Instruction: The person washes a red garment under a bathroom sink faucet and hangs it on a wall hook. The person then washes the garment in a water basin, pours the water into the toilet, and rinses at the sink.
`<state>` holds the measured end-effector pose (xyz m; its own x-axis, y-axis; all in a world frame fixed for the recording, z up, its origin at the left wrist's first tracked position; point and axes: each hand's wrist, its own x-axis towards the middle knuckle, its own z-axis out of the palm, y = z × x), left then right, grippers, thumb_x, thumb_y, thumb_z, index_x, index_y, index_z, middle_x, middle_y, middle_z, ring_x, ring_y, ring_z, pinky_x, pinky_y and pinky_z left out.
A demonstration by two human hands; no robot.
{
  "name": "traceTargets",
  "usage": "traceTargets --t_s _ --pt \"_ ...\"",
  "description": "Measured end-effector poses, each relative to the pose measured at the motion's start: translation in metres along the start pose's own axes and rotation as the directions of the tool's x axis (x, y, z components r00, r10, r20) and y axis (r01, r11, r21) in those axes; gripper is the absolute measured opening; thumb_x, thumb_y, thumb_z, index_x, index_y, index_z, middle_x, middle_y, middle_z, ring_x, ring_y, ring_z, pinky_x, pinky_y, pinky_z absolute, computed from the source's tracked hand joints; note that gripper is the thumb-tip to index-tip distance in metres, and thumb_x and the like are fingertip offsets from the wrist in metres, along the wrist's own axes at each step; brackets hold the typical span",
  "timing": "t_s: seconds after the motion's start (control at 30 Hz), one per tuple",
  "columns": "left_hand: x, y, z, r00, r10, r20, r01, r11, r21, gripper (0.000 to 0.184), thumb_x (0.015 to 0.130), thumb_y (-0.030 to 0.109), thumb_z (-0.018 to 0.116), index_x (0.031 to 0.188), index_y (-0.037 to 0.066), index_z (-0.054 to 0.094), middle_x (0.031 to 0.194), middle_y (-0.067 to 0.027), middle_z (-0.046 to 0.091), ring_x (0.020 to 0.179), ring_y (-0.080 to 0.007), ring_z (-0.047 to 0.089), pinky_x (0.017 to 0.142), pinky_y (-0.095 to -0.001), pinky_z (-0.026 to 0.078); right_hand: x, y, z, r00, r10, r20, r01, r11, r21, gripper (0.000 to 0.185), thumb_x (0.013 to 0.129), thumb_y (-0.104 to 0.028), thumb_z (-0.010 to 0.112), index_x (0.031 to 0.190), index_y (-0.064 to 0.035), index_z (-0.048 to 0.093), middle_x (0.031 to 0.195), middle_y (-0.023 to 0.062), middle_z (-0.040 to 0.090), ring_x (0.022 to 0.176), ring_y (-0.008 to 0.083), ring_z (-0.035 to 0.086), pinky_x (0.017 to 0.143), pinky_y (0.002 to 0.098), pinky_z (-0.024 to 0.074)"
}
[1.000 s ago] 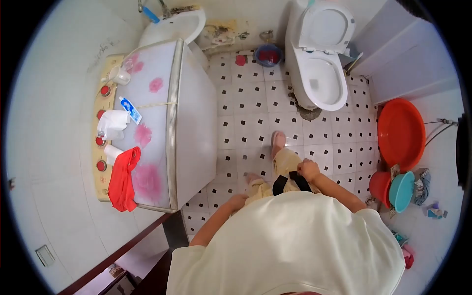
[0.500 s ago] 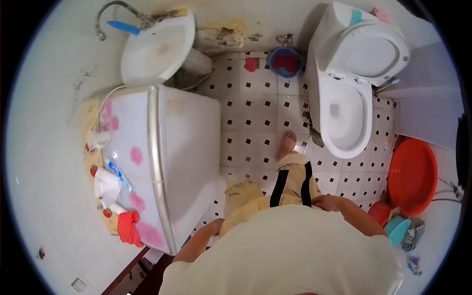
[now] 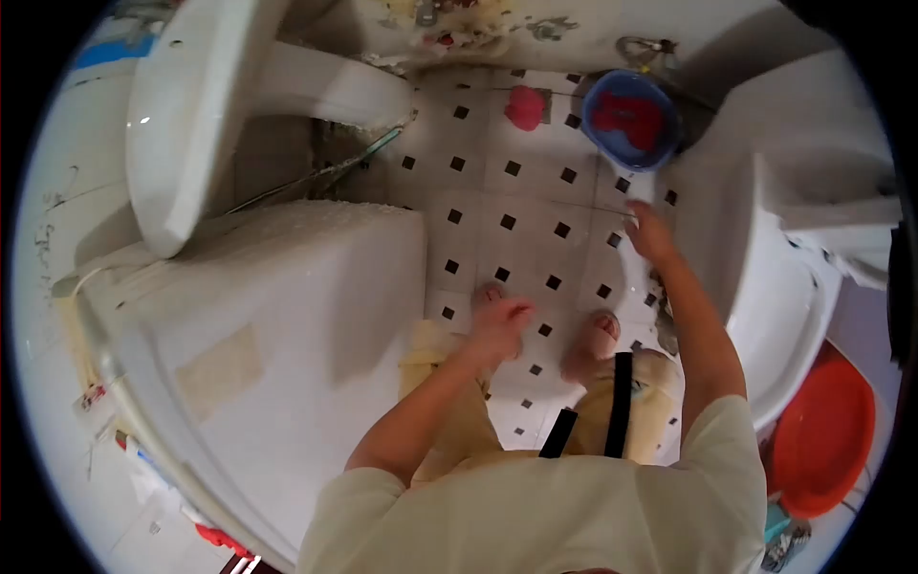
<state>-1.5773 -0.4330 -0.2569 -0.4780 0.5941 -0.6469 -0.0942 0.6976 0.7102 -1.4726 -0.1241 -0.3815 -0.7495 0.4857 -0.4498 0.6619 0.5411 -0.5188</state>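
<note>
My right hand reaches forward over the tiled floor, just short of a blue basin. Its fingers are apart, with nothing seen in them. In the basin lies a red cloth. Nearer my body, my left hand hangs above the floor by my feet, loosely open and slightly blurred, holding nothing visible. A pinkish-red item rests on the floor left of the basin; its kind is unclear.
A white toilet stands to my right, with a large red basin beyond it. On my left are a white box-shaped appliance and a pedestal sink. A thin stick leans near the sink's foot.
The view has moved lower and closer to the floor. Both hands have left the sides of my body and come forward, the right one towards the blue basin.
</note>
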Motion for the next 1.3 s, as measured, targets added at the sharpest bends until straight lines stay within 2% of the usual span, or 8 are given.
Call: traceTargets --t_s 0.13,0.47,0.77,0.87,0.97,1.07,1.17,1.3 --pt "0.082 -0.037 0.036 0.977 -0.020 0.210 0.044 0.993 -0.108 0.020 0.086 0.016 0.054 0.100 0.003 0.058 0.086 -0.0058 0.061 0.078 -0.0126 0.055 0.070 -0.0265 0.045 0.103 0.015 0.062 0.990 0.131 -0.058 -0.142 0.946 -0.292 0.064 0.079 -0.021 0.056 0.134 -0.0047 0.028 0.138 0.0143 0.031 0.126 0.0313 0.031 0.101 0.0405 0.0301" --pt "0.174 -0.063 0.098 0.963 0.067 0.260 0.007 0.962 -0.274 0.019 0.085 0.017 0.054 0.097 0.003 0.058 0.083 -0.0042 0.060 0.077 -0.0127 0.055 0.072 -0.0273 0.045 0.151 0.025 0.104 0.943 0.102 -0.318 -0.211 0.920 -0.329 0.056 0.077 -0.019 0.052 0.129 -0.0038 0.038 0.124 0.0146 0.045 0.116 0.0309 0.041 0.092 0.0440 0.0343" --pt "0.198 -0.054 0.091 0.990 0.077 0.118 -0.033 0.941 -0.337 0.017 0.083 0.014 0.053 0.095 0.004 0.059 0.079 -0.0029 0.060 0.072 -0.0112 0.055 0.066 -0.0252 0.045 0.119 0.000 0.113 0.970 0.212 -0.117 -0.241 0.893 -0.380 0.065 0.072 -0.029 0.055 0.131 -0.0072 0.037 0.129 0.0112 0.042 0.122 0.0254 0.037 0.092 0.0473 0.0314" --pt "0.201 -0.046 0.087 0.994 0.040 0.105 0.006 0.915 -0.403 0.016 0.082 0.013 0.053 0.094 0.004 0.060 0.078 -0.0028 0.060 0.071 -0.0110 0.056 0.065 -0.0250 0.045 0.109 0.009 0.147 0.973 0.125 -0.195 -0.197 0.889 -0.413 0.065 0.072 -0.032 0.056 0.130 -0.0084 0.038 0.129 0.0103 0.042 0.120 0.0233 0.038 0.089 0.0460 0.0336" --pt "0.211 -0.049 0.096 0.997 0.079 0.007 -0.069 0.908 -0.414 0.015 0.080 0.012 0.055 0.093 0.006 0.061 0.079 -0.0027 0.061 0.071 -0.0121 0.056 0.064 -0.0257 0.045 0.102 0.007 0.171 0.970 0.209 -0.120 -0.236 0.928 -0.289 0.061 0.071 -0.033 0.057 0.126 -0.0114 0.042 0.124 0.0080 0.047 0.115 0.0231 0.043 0.085 0.0479 0.0354" --pt "0.214 -0.048 0.099 0.994 0.046 -0.099 -0.078 0.932 -0.354 0.014 0.078 0.012 0.057 0.091 0.008 0.062 0.079 -0.0033 0.060 0.073 -0.0145 0.056 0.067 -0.0266 0.046 0.075 0.022 0.228 0.915 -0.110 -0.388 -0.043 0.930 -0.365 0.057 0.071 -0.033 0.058 0.123 -0.0140 0.045 0.117 0.0045 0.052 0.109 0.0245 0.048 0.080 0.0491 0.0362" --pt "0.211 -0.043 0.097 0.973 0.068 -0.222 -0.132 0.948 -0.290 0.013 0.078 0.013 0.056 0.088 0.006 0.059 0.082 -0.0087 0.062 0.077 -0.0200 0.060 0.070 -0.0311 0.046 0.048 -0.009 0.222 0.963 -0.024 -0.270 -0.026 0.984 -0.178 0.055 0.070 -0.034 0.060 0.120 -0.0139 0.047 0.115 0.0053 0.053 0.108 0.0269 0.048 0.079 0.0490 0.0360" --pt "0.221 -0.049 0.098 0.968 0.058 -0.245 -0.161 0.891 -0.425 0.019 0.076 0.005 0.056 0.094 0.007 0.058 0.081 -0.0028 0.057 0.076 -0.0141 0.053 0.070 -0.0273 0.044 0.018 -0.039 0.216 0.994 0.045 -0.102 -0.044 0.999 0.011 0.054 0.069 -0.036 0.062 0.116 -0.0135 0.049 0.113 0.0070 0.055 0.107 0.0295 0.048 0.079 0.0487 0.0357"
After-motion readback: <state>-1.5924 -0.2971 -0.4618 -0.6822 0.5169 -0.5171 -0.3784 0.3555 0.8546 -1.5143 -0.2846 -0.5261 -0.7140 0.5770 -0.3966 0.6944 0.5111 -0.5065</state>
